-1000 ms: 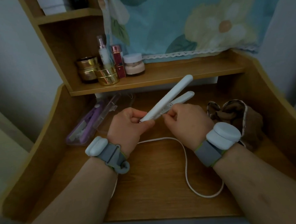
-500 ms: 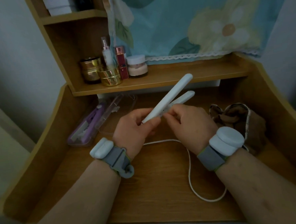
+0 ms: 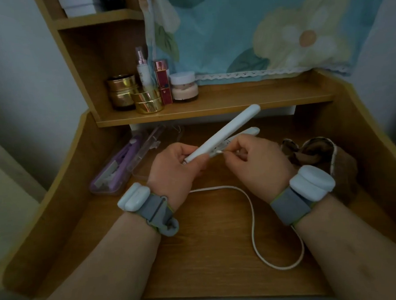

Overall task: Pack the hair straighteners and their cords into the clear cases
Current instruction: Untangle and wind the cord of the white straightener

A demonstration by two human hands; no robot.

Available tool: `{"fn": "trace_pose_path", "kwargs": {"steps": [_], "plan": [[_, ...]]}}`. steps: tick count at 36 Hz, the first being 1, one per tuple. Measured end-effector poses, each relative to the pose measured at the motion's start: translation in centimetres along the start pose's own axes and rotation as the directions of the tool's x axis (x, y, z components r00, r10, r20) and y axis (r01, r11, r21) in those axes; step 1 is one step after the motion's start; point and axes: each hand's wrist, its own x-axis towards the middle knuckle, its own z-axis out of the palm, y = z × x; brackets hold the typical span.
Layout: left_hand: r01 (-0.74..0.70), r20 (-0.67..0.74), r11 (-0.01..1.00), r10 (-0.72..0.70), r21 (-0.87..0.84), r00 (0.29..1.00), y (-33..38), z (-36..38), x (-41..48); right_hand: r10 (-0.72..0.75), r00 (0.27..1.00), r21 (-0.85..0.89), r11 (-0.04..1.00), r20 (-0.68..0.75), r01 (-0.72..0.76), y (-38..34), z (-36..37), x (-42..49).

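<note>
Above the middle of the wooden desk, a white hair straightener, tilted, tip up and away toward the right, its two arms parted at the far end. Gripped at its near end by the left hand, fingers curled round the butt. Pinched at the hinge by the right hand, thumb and forefinger closed on a small white piece there (too small to tell exactly what). From under the left hand, a white cord running right across the desk, then looping toward the near edge and back up under the right wrist. On both wrists, grey bands carrying white pods.

At far left on the desk, a clear case holding a purple straightener, lying slantwise. Just beside it on the right, a second clear case, partly hidden behind the left hand. At far right, touching the right wrist pod, a crumpled brown cloth.

On the shelf above, at its left end: two gold jars, one behind the other, a white spray bottle, a pink-red tube, a white-lidded pot. Behind the shelf, a blue flowered cloth with a lace hem, hanging down to the shelf's back edge.
</note>
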Motion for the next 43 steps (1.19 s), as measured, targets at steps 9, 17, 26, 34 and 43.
{"fn": "trace_pose_path", "kwargs": {"steps": [9,17,26,34,43], "plan": [[-0.012,0.017,1.0,0.012,0.009,1.0,-0.1,-0.1,0.0,0.027,0.998,-0.004,1.0,-0.053,-0.028,0.3,-0.1,0.3],[-0.021,0.017,1.0,0.021,0.014,1.0,0.1,-0.1,-0.2,-0.024,0.999,-0.033,0.999,-0.033,0.023,-0.3,0.1,0.0],[-0.014,0.025,1.0,0.014,0.001,1.0,0.1,-0.1,-0.2,-0.008,0.998,-0.045,0.999,-0.059,0.005,0.0,-0.2,0.2],[-0.023,0.019,0.999,0.023,0.023,1.0,0.1,-0.3,-0.3,0.028,0.998,-0.035,0.999,-0.064,-0.031,0.4,-0.8,0.5],[-0.017,0.02,1.0,0.017,-0.015,1.0,0.0,-0.4,0.0,0.046,0.995,-0.05,0.998,-0.086,-0.05,0.5,-0.6,0.6]]}}
